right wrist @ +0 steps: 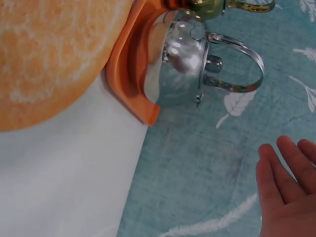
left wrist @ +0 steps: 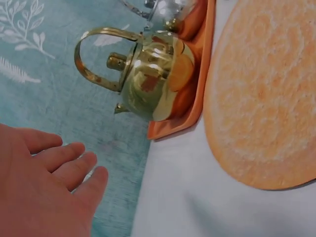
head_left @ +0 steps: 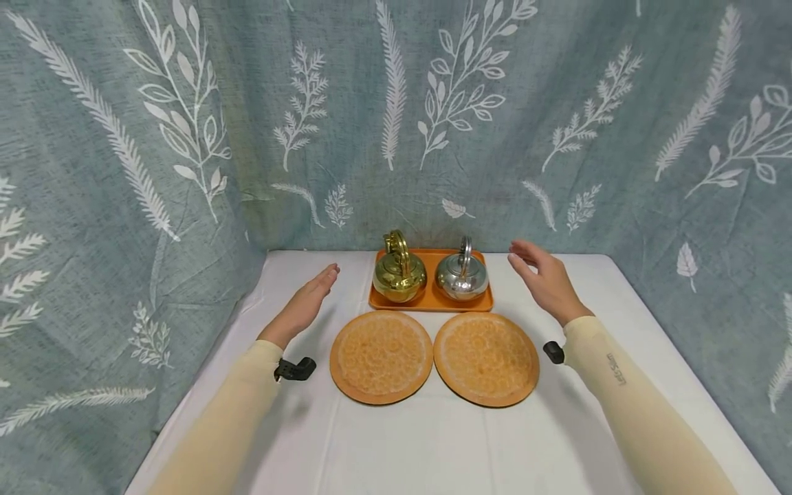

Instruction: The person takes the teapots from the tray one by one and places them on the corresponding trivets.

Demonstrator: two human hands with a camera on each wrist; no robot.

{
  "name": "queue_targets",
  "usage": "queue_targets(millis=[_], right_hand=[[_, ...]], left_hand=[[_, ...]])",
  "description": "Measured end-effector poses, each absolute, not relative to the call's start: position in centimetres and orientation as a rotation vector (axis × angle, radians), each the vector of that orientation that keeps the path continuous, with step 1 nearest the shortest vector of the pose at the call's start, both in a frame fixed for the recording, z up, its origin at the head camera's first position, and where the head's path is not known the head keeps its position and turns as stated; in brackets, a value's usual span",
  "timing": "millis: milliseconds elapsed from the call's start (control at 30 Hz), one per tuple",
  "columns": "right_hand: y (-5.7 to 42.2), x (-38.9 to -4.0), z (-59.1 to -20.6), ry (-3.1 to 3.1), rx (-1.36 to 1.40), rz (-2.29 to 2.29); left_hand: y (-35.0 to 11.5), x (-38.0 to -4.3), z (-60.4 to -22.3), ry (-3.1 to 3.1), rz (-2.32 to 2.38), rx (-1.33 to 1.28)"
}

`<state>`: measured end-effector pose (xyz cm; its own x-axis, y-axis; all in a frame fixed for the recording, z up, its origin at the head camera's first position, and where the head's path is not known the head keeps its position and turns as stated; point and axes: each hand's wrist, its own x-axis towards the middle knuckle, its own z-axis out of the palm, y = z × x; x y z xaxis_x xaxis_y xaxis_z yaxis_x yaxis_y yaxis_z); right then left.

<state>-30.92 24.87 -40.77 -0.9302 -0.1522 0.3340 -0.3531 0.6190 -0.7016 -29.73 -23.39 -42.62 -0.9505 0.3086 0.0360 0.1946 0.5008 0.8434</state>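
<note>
A: Kettles?
B: Two. Gold-coloured kettle (head_left: pixel 399 278), left half of an orange tray (head_left: pixel 431 306); silver-coloured kettle (head_left: pixel 461 280), right half. Both upright.
A: Fingers, relative to them?
B: Left hand (head_left: pixel 304 306): left of the gold kettle, well apart; fingers extended, close together, holding nothing. Right hand (head_left: pixel 547 280): right of the silver kettle, also apart; fingers extended, slightly bent, holding nothing.
A: Orientation?
B: Arched handles stand up, seen nearly edge-on from the head, spanning roughly near to far. Spout directions: cannot tell. Tray: long axis left to right.
A: Remainder?
B: Two round tan discs (head_left: pixel 381 356), flat on the white-covered counter (head_left: pixel 396 447), side by side before the tray. Blue-green leaf-patterned cloth (head_left: pixel 359 137) behind.
</note>
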Motion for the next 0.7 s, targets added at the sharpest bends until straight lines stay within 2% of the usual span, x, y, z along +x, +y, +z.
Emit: queue_targets(millis=[200, 700], right_hand=[[24.3, -32.0, -40.8, -2.59, 0.4, 1.27], [22.4, -34.6, -42.1, -2.618, 0.33, 1.427]], left_hand=[[-23.2, -31.2, -43.9, 2.428, 1.649, 0.424], [-22.3, -32.8, -47.3, 2.195, 1.76, 0.338]])
